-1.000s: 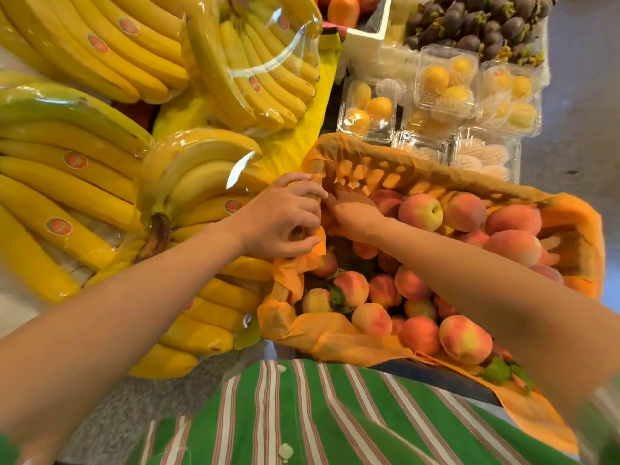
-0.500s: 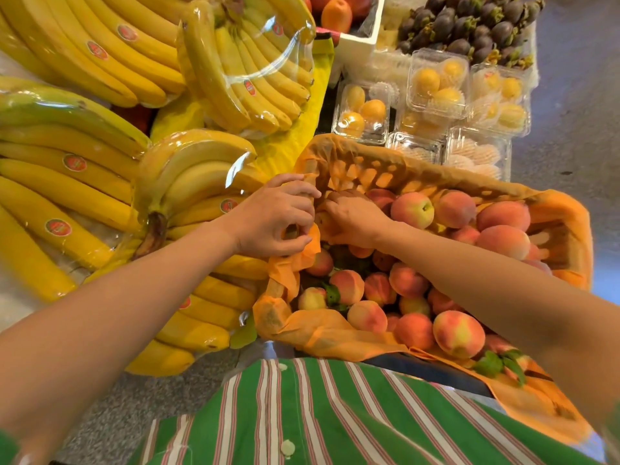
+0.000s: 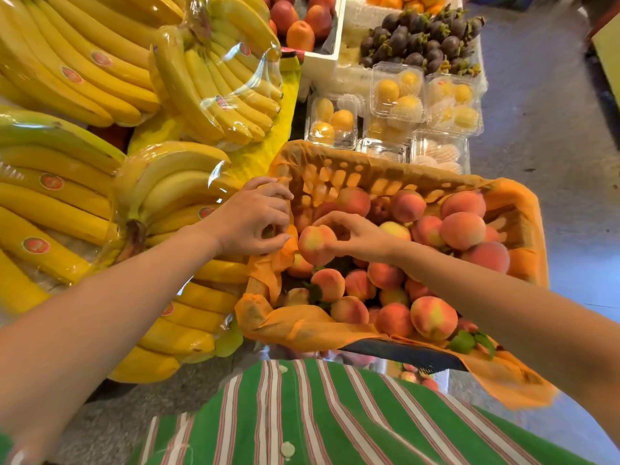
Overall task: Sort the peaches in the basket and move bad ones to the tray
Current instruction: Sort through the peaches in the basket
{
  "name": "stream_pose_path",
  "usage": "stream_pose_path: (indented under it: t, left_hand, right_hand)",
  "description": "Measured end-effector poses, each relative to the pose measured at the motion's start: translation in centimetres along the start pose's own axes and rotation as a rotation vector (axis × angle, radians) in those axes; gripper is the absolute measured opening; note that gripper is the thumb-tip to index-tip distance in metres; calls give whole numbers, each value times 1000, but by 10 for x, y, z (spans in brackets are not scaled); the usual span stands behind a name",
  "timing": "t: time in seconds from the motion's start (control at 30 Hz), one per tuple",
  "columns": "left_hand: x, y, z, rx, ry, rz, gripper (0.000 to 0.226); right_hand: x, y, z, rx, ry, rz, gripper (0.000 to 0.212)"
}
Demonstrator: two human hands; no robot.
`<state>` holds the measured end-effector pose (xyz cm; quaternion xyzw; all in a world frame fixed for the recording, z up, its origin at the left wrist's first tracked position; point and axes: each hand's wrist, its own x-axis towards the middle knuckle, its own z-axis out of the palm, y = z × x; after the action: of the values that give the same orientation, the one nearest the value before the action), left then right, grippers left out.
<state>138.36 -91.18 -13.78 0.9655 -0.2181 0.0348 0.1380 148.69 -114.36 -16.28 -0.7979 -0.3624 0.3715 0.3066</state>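
An orange-lined plastic basket (image 3: 339,169) holds several pink-and-yellow peaches (image 3: 463,229). My right hand (image 3: 355,234) grips one peach (image 3: 315,245) and holds it just above the pile at the basket's left end. My left hand (image 3: 251,219) curls round the basket's left rim and its orange liner. No tray for bad peaches can be made out for certain.
Wrapped banana bunches (image 3: 174,182) crowd the left side. Clear clamshell boxes of yellow fruit (image 3: 397,92) stand behind the basket, with dark mangosteens (image 3: 419,38) and a white box of red fruit (image 3: 302,25) further back. Grey floor lies to the right.
My right hand has come up out of the basket's far left corner with a peach in its fingers. My left hand stays on the rim.
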Motion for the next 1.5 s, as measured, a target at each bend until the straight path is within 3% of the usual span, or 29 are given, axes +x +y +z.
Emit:
stream_pose_path:
  t: [0.17,0.23,0.33,0.5,0.6,0.73,0.83,0.9,1.0,1.07,1.13,1.23,1.4,1.5]
  left_hand:
    - [0,0,-1,-5,-12,-1,26]
    - [0,-1,0,-7,-15,-3,27]
    - [0,-1,0,-6,-18,-5,28]
    - [0,0,1,-12,-23,-11,28]
    - [-1,0,2,-17,-28,-16,27]
    - [-3,0,1,-28,-28,-12,27]
    - [-3,0,2,-34,-32,-12,27]
    - [-3,-1,2,-35,-30,-8,24]
    - [-3,-2,3,-43,-23,-2,23]
    - [-3,-2,3,-46,-28,-2,23]
    - [-3,-3,3,-48,-34,-4,24]
    - [-3,-4,3,-46,-35,-3,25]
    - [-3,-4,3,-43,-35,2,24]
    - [-3,-4,3,-46,-20,4,23]
  right_hand:
    - [-9,1,-2,412,-108,152,51]
    - [-12,1,-5,430,-111,117,47]
    - [-17,0,-7,431,-84,50,59]
    - [-14,3,5,90,-20,-98,71]
    - [-8,8,23,-8,-78,-38,69]
    - [-1,12,45,-140,-154,-26,56]
    - [2,2,41,-96,-146,-31,39]
    - [6,-3,30,-214,-41,-112,31]
    - [20,-3,11,-660,239,-294,30]
    - [30,-7,1,-885,331,-189,44]
    - [34,-9,-4,-1016,288,12,63]
    - [34,-7,-2,-1171,202,84,72]
    - [35,-12,-12,-1174,201,16,54]
    - [28,-3,-15,-845,192,-155,59]
